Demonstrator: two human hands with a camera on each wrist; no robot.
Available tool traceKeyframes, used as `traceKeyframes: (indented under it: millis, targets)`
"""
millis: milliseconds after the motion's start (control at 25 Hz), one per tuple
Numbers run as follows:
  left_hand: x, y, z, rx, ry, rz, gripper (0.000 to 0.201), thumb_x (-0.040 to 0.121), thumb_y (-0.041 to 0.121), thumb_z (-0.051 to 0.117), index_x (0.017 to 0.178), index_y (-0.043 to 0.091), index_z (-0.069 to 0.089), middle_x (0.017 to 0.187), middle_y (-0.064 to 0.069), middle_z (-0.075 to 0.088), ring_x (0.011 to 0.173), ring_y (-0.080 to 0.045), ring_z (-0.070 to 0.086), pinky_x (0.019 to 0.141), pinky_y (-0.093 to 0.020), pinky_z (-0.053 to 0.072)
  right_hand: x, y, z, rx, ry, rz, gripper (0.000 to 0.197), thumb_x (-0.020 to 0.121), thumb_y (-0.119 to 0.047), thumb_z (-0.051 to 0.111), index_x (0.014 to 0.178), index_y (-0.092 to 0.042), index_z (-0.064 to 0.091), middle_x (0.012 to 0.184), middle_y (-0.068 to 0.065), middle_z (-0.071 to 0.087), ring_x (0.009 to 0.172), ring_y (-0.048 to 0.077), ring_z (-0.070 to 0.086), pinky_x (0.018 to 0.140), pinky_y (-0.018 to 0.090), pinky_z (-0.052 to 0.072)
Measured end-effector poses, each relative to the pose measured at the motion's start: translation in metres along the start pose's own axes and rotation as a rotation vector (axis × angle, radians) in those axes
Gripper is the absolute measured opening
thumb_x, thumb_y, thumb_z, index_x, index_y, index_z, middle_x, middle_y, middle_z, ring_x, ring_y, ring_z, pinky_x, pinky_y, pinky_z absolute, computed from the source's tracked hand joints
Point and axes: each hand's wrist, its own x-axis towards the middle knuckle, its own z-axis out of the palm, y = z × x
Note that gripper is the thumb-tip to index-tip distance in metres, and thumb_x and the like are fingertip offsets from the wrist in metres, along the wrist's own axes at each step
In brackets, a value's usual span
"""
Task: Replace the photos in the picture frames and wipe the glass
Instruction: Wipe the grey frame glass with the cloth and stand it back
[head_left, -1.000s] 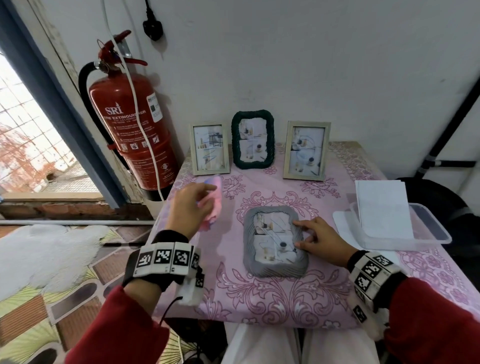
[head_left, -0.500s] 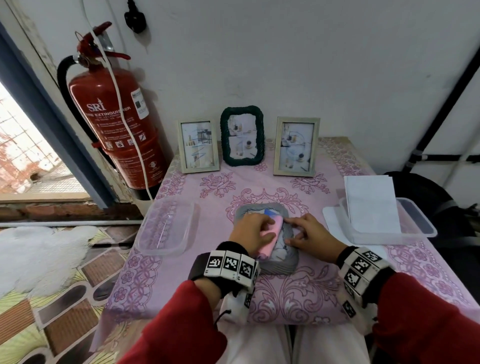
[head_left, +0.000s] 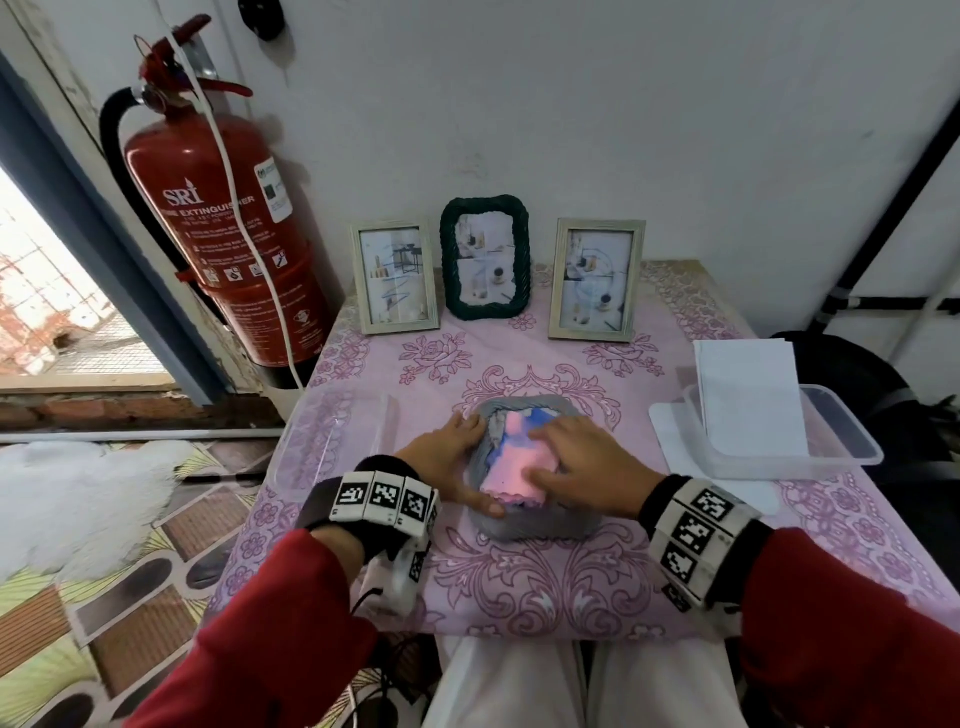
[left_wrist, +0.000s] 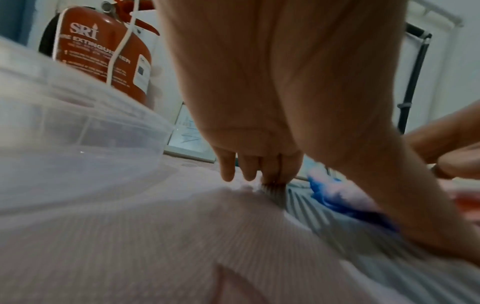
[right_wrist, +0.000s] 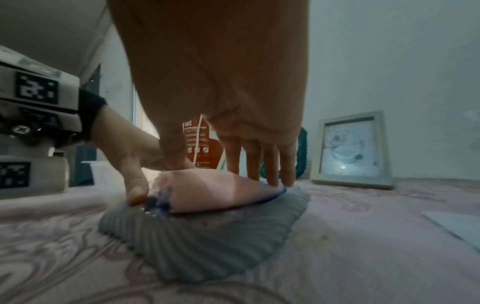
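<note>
A grey ribbed picture frame (head_left: 540, 525) lies flat on the pink tablecloth (head_left: 519, 587), in front of me. A pink and blue cloth (head_left: 511, 462) covers most of its glass. My right hand (head_left: 576, 462) lies on the cloth, fingers straight, pressing it down. In the right wrist view the fingertips (right_wrist: 270, 176) meet the cloth (right_wrist: 213, 191) on the frame (right_wrist: 207, 236). My left hand (head_left: 452, 460) rests on the frame's left edge, thumb along the near corner. In the left wrist view its fingers (left_wrist: 249, 166) touch the ribbed rim (left_wrist: 324, 222) beside the cloth (left_wrist: 335, 197).
Three framed photos stand along the wall: a pale one (head_left: 397, 275), a dark green one (head_left: 485, 257), another pale one (head_left: 597, 280). A clear tub (head_left: 332, 441) sits left of the frame. Another tub (head_left: 841, 452) with white sheets (head_left: 748, 395) sits right. A fire extinguisher (head_left: 218, 234) hangs at the left.
The left hand carried the cloth from the left onto the grey frame and let it go, then moved to the frame's left edge. The right hand shifted from the frame's right side onto the cloth.
</note>
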Motion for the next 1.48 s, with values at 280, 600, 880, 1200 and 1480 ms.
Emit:
traceKeyframes:
  millis: [280,600,880,1200,1480]
  targets:
    - [0.002,-0.015,0.004,-0.001,-0.039,0.031,0.12,0.064,0.044,0.081,0.149,0.015,0.001,0.158,-0.005,-0.001,0.146,-0.015,0.002,0.112,-0.019,0.004,0.02,0.004,0.012,-0.01,-0.093,-0.033,0.072,0.084,-0.041,0.062,0.143,-0.013,0.032,0.151,0.01,0.026,0.141,0.022,0.02,0.114,0.028,0.016]
    - [0.004,-0.012,0.003,0.033,-0.01,-0.004,0.123,0.056,0.051,0.083,0.149,0.021,0.008,0.159,0.0,0.007,0.145,-0.014,0.015,0.119,-0.03,0.017,0.019,-0.004,0.007,-0.095,-0.049,-0.273,0.026,0.09,-0.024,0.053,0.108,-0.007,0.063,0.112,0.01,0.06,0.106,0.025,0.052,0.093,0.034,0.034]
    - [-0.001,-0.006,-0.003,0.168,-0.051,-0.026,0.126,0.055,0.062,0.078,0.149,0.027,0.002,0.159,0.004,0.004,0.142,-0.018,0.022,0.115,-0.04,0.025,-0.014,0.028,-0.001,-0.316,-0.075,-0.407,0.032,0.096,-0.039,0.033,0.114,-0.025,0.056,0.116,-0.008,0.059,0.11,0.012,0.051,0.108,0.03,0.021]
    - [0.008,-0.009,0.001,0.217,-0.074,-0.01,0.13,0.049,0.067,0.077,0.149,0.032,0.001,0.159,-0.001,0.006,0.135,-0.025,0.036,0.108,-0.043,0.035,0.031,0.03,-0.009,-0.179,0.02,-0.285,0.02,0.092,-0.015,0.05,0.103,-0.006,0.063,0.099,0.011,0.062,0.093,0.027,0.054,0.08,0.028,0.033]
    - [0.011,-0.004,-0.001,0.309,-0.058,-0.039,0.125,0.046,0.069,0.077,0.147,0.03,0.015,0.156,-0.002,0.02,0.126,-0.026,0.045,0.101,-0.038,0.039,-0.018,0.017,0.0,-0.2,-0.096,-0.456,0.03,0.09,-0.026,0.049,0.114,-0.014,0.063,0.113,0.003,0.064,0.105,0.019,0.057,0.097,0.03,0.039]
